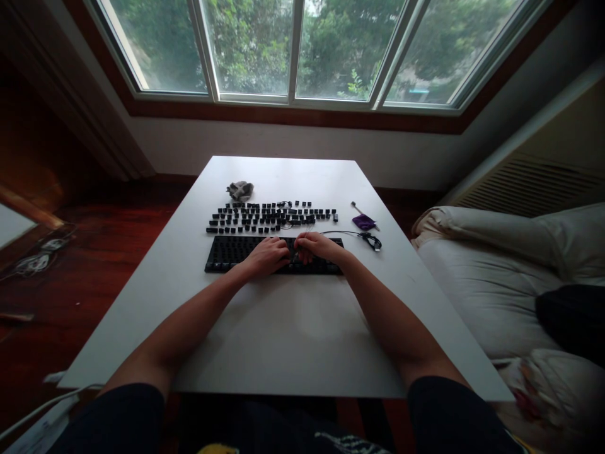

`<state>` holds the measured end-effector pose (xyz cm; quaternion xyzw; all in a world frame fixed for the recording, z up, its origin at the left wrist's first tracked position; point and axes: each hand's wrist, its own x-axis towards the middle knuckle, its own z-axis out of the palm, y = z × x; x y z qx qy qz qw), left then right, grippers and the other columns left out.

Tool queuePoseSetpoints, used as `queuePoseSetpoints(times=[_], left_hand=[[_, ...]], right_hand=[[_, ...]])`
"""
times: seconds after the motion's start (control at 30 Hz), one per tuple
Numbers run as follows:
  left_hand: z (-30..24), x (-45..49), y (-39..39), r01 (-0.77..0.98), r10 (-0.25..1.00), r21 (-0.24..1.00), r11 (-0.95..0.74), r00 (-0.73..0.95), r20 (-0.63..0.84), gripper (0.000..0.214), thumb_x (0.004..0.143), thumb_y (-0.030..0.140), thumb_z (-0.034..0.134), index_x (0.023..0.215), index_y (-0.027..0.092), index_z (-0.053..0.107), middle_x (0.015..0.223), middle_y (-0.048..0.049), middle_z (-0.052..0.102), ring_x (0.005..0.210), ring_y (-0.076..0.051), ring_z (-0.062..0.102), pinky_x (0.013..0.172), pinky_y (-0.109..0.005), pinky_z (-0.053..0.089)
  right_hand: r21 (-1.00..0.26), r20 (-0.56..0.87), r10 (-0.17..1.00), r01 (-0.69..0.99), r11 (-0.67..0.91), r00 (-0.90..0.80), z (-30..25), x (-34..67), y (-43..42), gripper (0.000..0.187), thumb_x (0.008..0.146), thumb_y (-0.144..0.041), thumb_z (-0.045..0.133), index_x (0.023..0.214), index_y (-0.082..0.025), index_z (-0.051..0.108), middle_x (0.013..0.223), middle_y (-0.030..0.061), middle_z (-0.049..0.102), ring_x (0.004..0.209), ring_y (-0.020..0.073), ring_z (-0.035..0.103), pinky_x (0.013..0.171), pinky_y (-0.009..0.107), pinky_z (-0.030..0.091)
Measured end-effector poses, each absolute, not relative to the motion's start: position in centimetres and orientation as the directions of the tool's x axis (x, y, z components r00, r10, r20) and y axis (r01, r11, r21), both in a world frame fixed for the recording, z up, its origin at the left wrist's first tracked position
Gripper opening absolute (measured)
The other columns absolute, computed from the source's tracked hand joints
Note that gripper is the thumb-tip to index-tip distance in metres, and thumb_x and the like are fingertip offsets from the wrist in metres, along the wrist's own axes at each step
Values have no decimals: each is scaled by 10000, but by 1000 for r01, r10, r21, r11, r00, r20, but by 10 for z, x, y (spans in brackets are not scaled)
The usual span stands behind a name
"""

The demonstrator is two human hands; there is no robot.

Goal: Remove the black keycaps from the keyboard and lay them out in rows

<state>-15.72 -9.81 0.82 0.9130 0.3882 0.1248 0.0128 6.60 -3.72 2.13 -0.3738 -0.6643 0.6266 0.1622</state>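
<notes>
One long, black keyboard [231, 253] is lying flat across the middle of the white table [288, 334], its hard rectangular body showing a closely studded surface to the left of the hands. The left hand [268, 255] is resting over its middle, palm down, fingers bent; from here I can't tell whether anything is under them. The right hand [309, 246] is resting just beside it, also over the keyboard, fingers curled inward and bunched; a few thin, wire-like lines are showing just above it, but I can't tell whether it is gripping them.

Beyond the keyboard, dozens of small, blocky black keycaps [271, 220] are sitting in several uneven rows, too tiny and crowded for me to count surely. Behind them, one crumpled grey cloth [241, 191] is lying in a soft, lumpy heap. To their right, one purple cloth [363, 222] is lying folded into a rough wedge, with one slim stick [356, 208] ending in a small dark block beside it. One thin black cable [371, 240] is running from behind the right hand and gathering into a looped bundle, near the purple cloth.

Around the table, one pale, wrinkled sofa [482, 284] is standing on the right, glossy reddish floorboards [108, 252] are showing on the left, and four glass panes [250, 47] are facing me, with leafy trees filling them.
</notes>
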Motion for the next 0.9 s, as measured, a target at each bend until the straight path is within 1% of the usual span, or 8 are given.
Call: queuePoseSetpoints(times=[0.1,0.17,0.27,0.4,0.47,0.63,0.73,0.9], left_hand=[[7,-157,-98,708,713,112,-697,668,212,190,978,352,585,1031,210,699,1074,-75,649,1034,-244,570,924,-382,416],[6,-157,-98,714,718,109,-692,664,208,198,980,357,580,1038,211,699,1072,-76,646,1035,-244,567,923,-382,413],[4,-157,-97,721,722,93,-687,662,202,214,985,369,571,1047,209,700,1069,-77,643,1034,-246,561,919,-383,407],[4,-158,-97,725,722,71,-685,663,197,234,992,380,563,1068,202,695,1069,-78,639,1032,-245,553,908,-382,402],[4,-158,-98,723,720,70,-687,666,194,234,994,380,562,1065,201,694,1069,-75,639,1029,-243,551,896,-378,401],[5,-157,-99,724,721,60,-687,668,184,232,1001,370,552,1045,187,687,1079,-83,635,1020,-240,549,876,-375,398],[5,-157,-100,728,724,57,-683,665,184,244,1005,378,543,1058,183,680,1085,-88,631,1025,-243,547,880,-377,401],[3,-159,-100,724,720,71,-687,664,202,228,1004,380,545,1048,196,671,1081,-81,619,1026,-241,542,897,-377,404]], right_hand=[[-941,-272,692,334,-47,-669,21,65,-38,150,951,-294,523,881,-176,583,608,15,699,483,140,648,443,204,482],[-930,-265,688,368,4,-676,20,65,-40,128,937,-275,521,892,-178,591,607,8,696,494,139,649,456,205,481],[-899,-215,681,414,141,-700,25,66,-47,123,906,-268,547,918,-180,631,644,7,708,540,146,658,499,217,482],[-829,-147,670,460,318,-728,41,70,-62,180,883,-295,581,962,-189,703,694,0,723,628,157,669,587,231,469],[-773,-125,665,492,399,-736,48,71,-69,189,879,-289,583,963,-193,722,700,-4,723,634,152,648,606,233,440],[-550,-19,666,565,615,-745,47,69,-81,174,887,-279,589,921,-191,734,603,-16,646,549,126,524,585,245,331],[-557,45,699,562,611,-714,35,69,-83,197,921,-306,562,948,-192,720,624,-11,656,570,131,549,605,242,337],[-687,140,818,540,486,-558,14,69,-87,225,962,-308,475,1032,-215,668,721,-11,722,636,147,631,644,234,396]])
